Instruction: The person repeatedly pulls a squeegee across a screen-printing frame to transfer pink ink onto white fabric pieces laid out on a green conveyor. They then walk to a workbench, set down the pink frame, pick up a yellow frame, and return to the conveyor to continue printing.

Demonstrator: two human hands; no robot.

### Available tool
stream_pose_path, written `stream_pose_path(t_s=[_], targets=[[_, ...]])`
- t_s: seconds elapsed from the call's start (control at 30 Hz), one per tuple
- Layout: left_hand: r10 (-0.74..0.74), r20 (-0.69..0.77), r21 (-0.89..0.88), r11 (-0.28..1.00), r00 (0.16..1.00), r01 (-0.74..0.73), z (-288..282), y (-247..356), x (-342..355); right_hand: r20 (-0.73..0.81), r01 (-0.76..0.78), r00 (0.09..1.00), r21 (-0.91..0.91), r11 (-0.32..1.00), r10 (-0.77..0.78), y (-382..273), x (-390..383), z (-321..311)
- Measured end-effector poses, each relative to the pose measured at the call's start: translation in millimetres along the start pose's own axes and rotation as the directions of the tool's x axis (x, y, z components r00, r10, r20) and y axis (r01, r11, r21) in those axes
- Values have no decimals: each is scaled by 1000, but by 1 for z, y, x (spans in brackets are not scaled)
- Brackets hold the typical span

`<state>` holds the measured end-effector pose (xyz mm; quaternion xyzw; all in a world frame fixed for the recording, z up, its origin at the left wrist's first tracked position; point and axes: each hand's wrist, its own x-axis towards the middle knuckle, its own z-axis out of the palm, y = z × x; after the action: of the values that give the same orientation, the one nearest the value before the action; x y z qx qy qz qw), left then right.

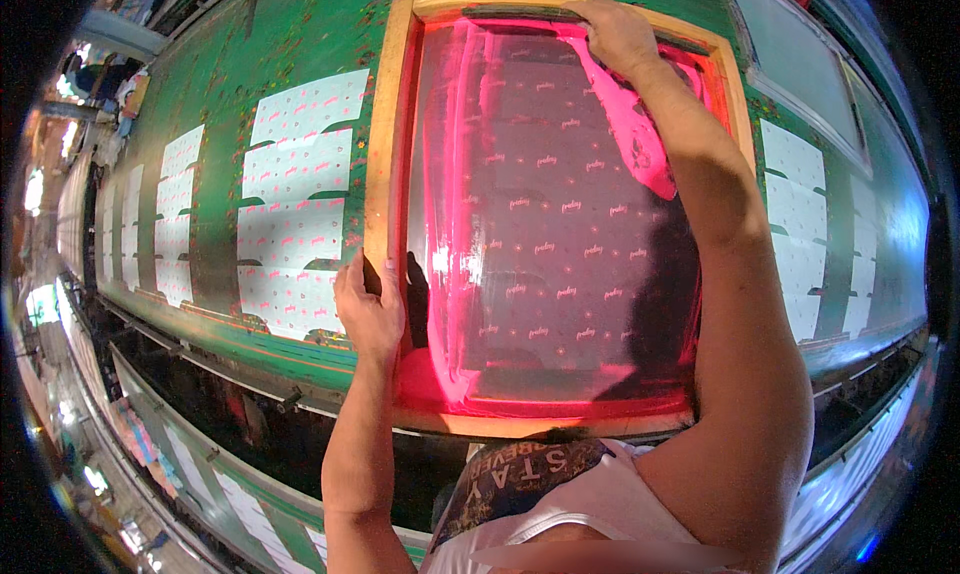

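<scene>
A wooden screen-printing frame (378,179) lies flat in front of me, its mesh (545,314) showing small repeated markings. Bright pink ink (640,144) streaks the mesh from the far side toward the right, and more pink lines the inner edges. My left hand (370,309) is closed round the frame's left rail, thumb toward the inside. At the far rail, my right hand (622,42) is closed on a long dark squeegee (515,16), which lies along the inner far edge. Its fingertips are partly hidden.
The frame rests on a long green table (215,94). White cut sheets with pink print (297,209) lie in columns to the left, and more white sheets (795,209) to the right. A pale framed panel (800,59) stands far right. Another green table (205,489) runs behind, lower left.
</scene>
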<state>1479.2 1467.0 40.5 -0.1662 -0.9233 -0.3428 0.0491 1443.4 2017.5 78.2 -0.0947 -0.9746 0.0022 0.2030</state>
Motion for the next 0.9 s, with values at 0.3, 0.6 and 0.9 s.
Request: stream_pose_path(t_s=[0.3, 0.6, 0.9], targets=[[0, 6, -34, 999, 1000, 1, 3, -3, 0, 407, -76, 909, -61, 995, 94, 2, 8, -19], [-26, 82, -89, 995, 996, 33, -1, -8, 5, 397, 46, 915, 69, 997, -70, -92, -119, -76], [96, 6, -45, 994, 995, -96, 3, -19, 8, 399, 34, 911, 179, 983, -104, -224, -301, -148]])
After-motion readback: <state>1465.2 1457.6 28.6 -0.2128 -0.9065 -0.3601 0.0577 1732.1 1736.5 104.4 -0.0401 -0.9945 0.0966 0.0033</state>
